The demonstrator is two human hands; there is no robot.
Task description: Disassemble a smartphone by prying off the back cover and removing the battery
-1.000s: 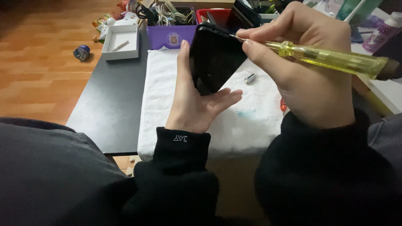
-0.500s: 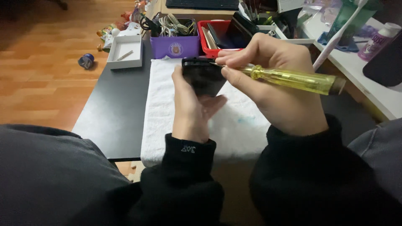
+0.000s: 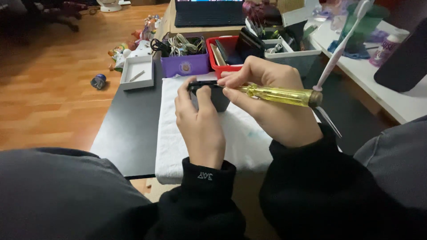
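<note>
From my remote station I could see little of the black device [image 3: 213, 94]: the left hand [image 3: 199, 122] covered most of it, thumb and fingers curled around its near end, holding it above the white towel [image 3: 240, 133]. Its make and underside were hidden. The right hand [image 3: 272, 100] was closed in a pinch on one yellow-handled screwdriver [image 3: 280, 94]; the tip sat behind the fingertips at the device's top edge, and I could not tell whether it touched.

I counted one towel, lying on one black table [image 3: 129, 129]. Behind it stood three bins: a purple bin [image 3: 187, 66] of cables, a red bin [image 3: 222, 58] and a grey bin [image 3: 293, 55], their contents too crowded to count. One shallow white tray [image 3: 138, 73] lay at the table's left. One toothbrush [image 3: 340, 49] stood at right. A laptop [image 3: 207, 13] was cut off by the frame's top.
</note>
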